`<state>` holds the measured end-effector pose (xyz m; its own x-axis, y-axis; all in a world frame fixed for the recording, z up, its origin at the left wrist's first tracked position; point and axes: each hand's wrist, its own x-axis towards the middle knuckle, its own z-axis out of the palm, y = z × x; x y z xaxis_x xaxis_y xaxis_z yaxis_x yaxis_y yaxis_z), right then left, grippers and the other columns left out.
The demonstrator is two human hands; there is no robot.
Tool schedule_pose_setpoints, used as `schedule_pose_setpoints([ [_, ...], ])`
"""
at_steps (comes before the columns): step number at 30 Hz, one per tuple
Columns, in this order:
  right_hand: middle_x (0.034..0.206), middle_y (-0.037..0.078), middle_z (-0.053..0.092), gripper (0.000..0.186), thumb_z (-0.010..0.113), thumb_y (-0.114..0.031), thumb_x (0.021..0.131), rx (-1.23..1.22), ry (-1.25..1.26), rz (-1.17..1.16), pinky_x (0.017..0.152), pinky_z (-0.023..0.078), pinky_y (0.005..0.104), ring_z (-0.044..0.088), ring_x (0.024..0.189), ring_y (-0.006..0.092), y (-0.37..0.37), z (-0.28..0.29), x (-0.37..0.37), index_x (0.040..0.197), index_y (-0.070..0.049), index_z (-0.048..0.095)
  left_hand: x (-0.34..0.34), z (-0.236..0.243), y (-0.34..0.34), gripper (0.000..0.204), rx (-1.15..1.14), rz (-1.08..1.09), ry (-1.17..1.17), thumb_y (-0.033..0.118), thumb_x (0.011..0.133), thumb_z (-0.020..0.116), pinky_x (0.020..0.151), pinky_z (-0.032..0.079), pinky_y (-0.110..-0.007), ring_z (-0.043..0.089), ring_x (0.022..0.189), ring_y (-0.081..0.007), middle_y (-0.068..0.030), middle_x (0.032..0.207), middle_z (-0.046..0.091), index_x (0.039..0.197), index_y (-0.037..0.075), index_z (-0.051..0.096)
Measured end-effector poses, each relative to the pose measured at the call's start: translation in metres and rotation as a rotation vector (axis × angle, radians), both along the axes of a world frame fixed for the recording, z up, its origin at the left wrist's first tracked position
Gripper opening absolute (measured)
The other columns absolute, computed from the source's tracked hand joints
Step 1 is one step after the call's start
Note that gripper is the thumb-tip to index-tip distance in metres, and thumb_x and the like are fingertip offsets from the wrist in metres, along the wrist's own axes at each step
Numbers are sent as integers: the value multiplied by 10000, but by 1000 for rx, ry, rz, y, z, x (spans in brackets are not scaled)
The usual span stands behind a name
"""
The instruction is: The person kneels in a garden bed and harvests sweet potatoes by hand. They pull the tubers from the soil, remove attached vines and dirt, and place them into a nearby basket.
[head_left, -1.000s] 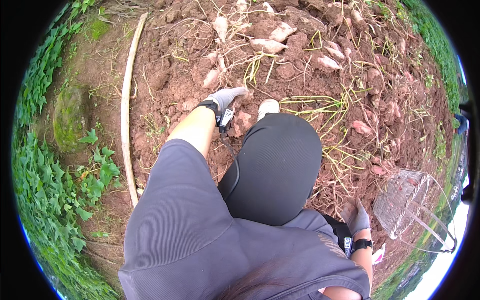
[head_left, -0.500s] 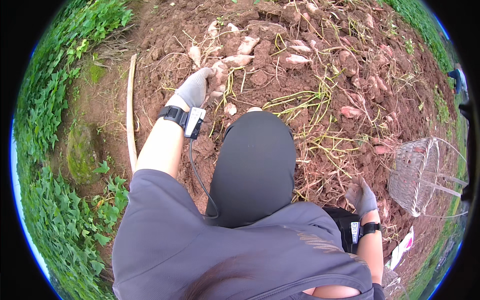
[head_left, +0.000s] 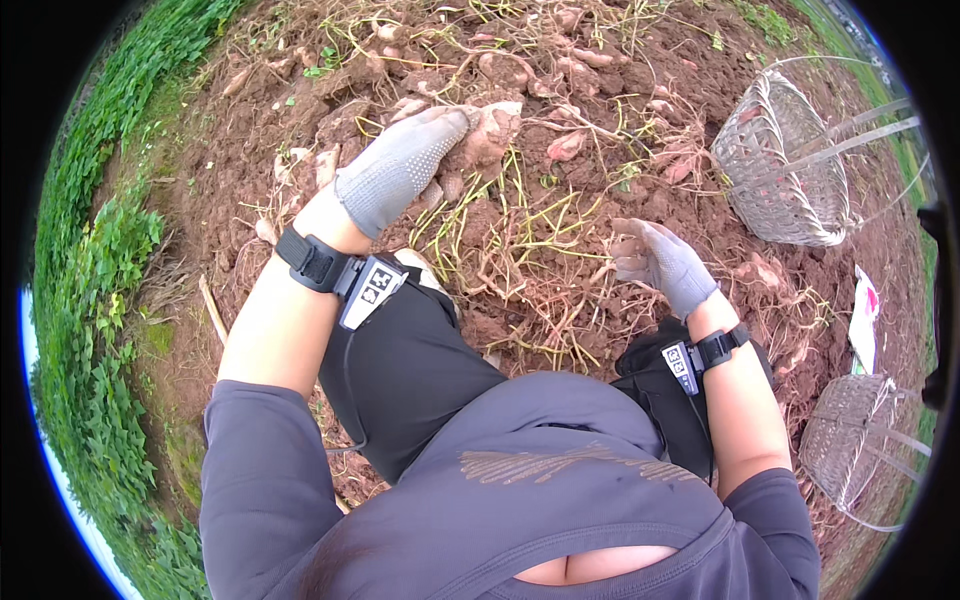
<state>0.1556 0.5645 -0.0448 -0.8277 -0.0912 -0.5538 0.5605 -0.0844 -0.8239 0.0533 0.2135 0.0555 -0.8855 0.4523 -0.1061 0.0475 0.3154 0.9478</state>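
Sweet potato (head_left: 492, 133) sits in the grasp of the left hand (head_left: 405, 165) over turned soil (head_left: 225, 145); the right hand (head_left: 665, 265) is loosely spread, seemingly empty. Many other tubers (head_left: 566, 146) lie ungathered (the upper basket's (head_left: 760, 190) contents barely show)

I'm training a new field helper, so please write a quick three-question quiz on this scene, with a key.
1. What is at the left hand's fingertips?
A) a trowel
B) a soil-caked sweet potato
C) a basket handle
2. True or false: the right hand is bare.
3. How many woven baskets show on the right side?

Key: 1 B; 2 False, it wears a grey glove; 3 Two.
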Motion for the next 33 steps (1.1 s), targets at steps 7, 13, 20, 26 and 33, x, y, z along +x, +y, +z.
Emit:
schedule_pose_setpoints([
  [7,1118,149,679,763,522,-672,991,-129,115,27,862,604,392,707,967,214,-10,21,-5,1346,1,570,39,-65,145,541,-214,-213,-161,282,1052,556,508,485,-243,620,640,-98,-81,1003,695,1486,-12,421],
  [13,1084,165,685,806,794,-459,886,9,-46,2,639,613,279,709,872,150,-1,3,-7,1310,139,459,50,-96,151,470,-211,-270,-18,201,1034,540,617,530,-267,642,718,-103,-85,1033,707,1468,35,473],
  [20,1143,192,687,752,809,-412,861,415,433,66,719,587,270,711,875,156,-7,-17,-12,1361,63,510,29,-104,155,490,43,-80,-580,228,1067,470,402,456,-230,648,572,-136,-97,907,691,1522,54,418],
  [26,1123,129,689,672,764,-328,913,70,236,-14,702,590,262,711,855,154,-3,-21,-21,1402,45,493,27,-104,142,578,161,-35,-827,433,1053,560,561,529,-216,680,717,-120,-67,1054,696,1459,34,466],
  [33,1109,114,709,520,636,-344,1010,-46,137,-160,686,597,271,717,878,155,-12,-19,-33,1359,31,548,26,-110,136,451,-166,-237,-339,375,1037,610,656,503,-270,661,757,-130,-64,877,682,1258,-18,635],
])
